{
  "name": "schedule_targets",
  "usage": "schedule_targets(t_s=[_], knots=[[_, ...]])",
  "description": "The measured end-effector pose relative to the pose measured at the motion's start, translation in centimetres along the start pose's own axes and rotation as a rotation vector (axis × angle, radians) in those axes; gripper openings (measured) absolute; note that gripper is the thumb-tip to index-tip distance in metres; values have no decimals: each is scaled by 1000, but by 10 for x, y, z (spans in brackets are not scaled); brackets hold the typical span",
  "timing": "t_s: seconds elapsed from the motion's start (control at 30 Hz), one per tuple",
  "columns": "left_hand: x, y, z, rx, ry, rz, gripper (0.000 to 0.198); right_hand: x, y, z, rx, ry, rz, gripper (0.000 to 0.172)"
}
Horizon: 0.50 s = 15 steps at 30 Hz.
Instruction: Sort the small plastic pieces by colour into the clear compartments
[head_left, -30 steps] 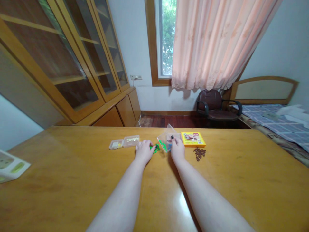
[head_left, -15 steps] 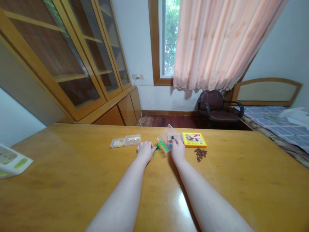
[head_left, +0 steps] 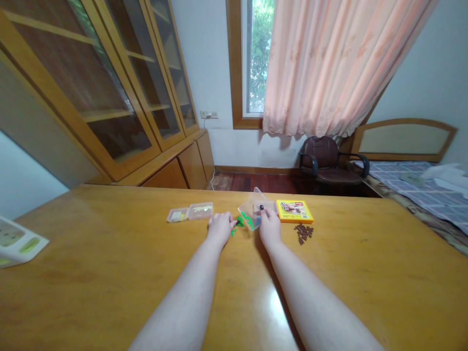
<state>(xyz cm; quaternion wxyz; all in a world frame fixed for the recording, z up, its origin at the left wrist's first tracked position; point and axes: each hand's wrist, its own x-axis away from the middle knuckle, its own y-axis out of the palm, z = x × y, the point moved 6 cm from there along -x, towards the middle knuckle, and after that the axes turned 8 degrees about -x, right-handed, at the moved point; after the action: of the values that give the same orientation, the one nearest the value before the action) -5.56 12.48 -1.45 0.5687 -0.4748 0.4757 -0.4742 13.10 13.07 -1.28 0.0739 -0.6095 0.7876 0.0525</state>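
Observation:
My right hand [head_left: 269, 227] grips a clear plastic box [head_left: 241, 210] by its near right side, thumb on top, and holds it tilted. Small green pieces [head_left: 247, 220] lie inside the box along its lower left part, with a bit of blue near my fingers. Just left of the box, my left hand [head_left: 220, 228] rests on the table with its fingers closed together at a little pile of green pieces [head_left: 240, 221]. Whatever those fingertips pinch, if anything, is too small to make out.
On the wooden table [head_left: 153, 273], an opened clear case [head_left: 200, 211] with pale yellow pieces lies to the left. At right are a flat yellow box [head_left: 295, 211] and a heap of brown pieces [head_left: 303, 233]. A white power strip [head_left: 22, 241] sits at the left edge.

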Motion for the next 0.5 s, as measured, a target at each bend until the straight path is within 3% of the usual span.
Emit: schedule_targets(t_s=[0.13, 0.33, 0.5], knots=[[0, -8, -3, 84, -13, 100, 16, -1, -1, 0, -26, -10, 14, 35], [7, -29, -2, 337, 88, 371, 15, -2, 0, 2, -13, -13, 5, 32], [9, -31, 10, 399, 251, 361, 12, -2, 3, 3, -7, -33, -39, 32]])
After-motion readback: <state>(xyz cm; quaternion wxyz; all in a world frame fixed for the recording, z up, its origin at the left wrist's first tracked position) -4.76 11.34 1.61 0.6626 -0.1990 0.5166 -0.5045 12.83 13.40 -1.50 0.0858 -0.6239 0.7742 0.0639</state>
